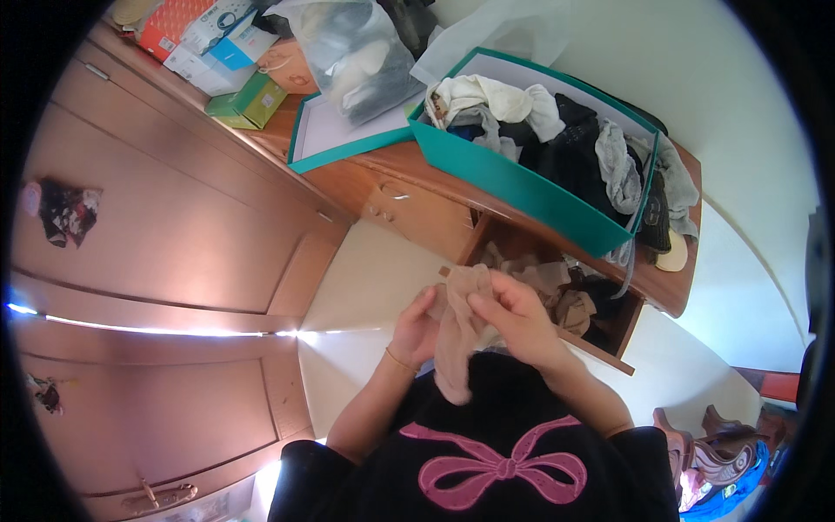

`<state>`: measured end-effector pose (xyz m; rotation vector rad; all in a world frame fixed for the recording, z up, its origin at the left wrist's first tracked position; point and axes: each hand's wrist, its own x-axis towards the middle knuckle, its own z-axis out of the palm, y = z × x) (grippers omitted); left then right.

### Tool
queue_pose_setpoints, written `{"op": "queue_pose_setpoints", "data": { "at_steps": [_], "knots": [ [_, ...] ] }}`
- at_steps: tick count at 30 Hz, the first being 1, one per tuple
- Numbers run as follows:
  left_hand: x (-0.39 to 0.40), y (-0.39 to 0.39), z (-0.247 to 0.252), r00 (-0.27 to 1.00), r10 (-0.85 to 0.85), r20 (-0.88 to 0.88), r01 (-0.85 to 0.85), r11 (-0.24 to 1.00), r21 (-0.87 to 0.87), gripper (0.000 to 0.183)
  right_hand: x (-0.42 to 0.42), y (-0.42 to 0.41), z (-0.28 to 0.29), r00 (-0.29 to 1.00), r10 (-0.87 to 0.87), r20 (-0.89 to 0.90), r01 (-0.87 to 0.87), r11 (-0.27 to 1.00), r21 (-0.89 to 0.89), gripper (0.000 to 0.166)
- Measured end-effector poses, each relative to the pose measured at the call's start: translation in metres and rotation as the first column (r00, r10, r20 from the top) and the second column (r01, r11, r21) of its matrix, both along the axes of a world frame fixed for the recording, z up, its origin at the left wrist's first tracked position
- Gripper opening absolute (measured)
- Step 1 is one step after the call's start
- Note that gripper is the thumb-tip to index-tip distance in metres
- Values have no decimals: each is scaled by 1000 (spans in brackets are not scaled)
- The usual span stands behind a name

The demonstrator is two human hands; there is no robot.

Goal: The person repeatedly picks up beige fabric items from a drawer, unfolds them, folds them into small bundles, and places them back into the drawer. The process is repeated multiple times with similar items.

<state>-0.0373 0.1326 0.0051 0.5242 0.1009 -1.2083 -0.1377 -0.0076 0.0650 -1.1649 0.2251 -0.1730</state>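
Between my hands hangs a thin beige stocking or sock, its rounded toe end dangling down in front of my black shirt. My right hand pinches its upper part between thumb and fingers. On the other side, my left hand holds the fabric from the left, its fingers partly behind it. Just beyond my hands, a pulled-out wooden drawer holds beige, brown and black hosiery. Above the drawer, a teal box on the cabinet top is filled with white, grey and black cloth items.
The teal box lid lies left of the box, under a stuffed plastic bag. A green carton and other boxes stand further left. Grey socks lie at the cabinet's right end. A wooden door is at left, carved wooden furniture lower right.
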Motion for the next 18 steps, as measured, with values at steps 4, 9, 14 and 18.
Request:
{"op": "queue_pose_setpoints", "data": {
  "at_steps": [4, 9, 14, 18],
  "knots": [
    [-6, 2, 1, 997, -25, -74, 18, 995, -94, 51, 2, -5, -28, 959, -272, 84, 284, 907, -309, 13],
    [-8, 11, -6, 999, -33, -18, 28, 975, -219, 55, -11, -18, -35, 977, 100, -189, 54, 738, 672, 26],
    [-5, 17, -7, 996, -69, -64, 61, 990, -124, 49, -18, -14, -59, 986, 111, -124, 5, 722, 692, 28],
    [1, 31, -42, 959, -209, -191, 184, 973, -142, 43, -22, -19, -47, 987, -98, -131, 162, 698, 698, 24]
  ]
}}
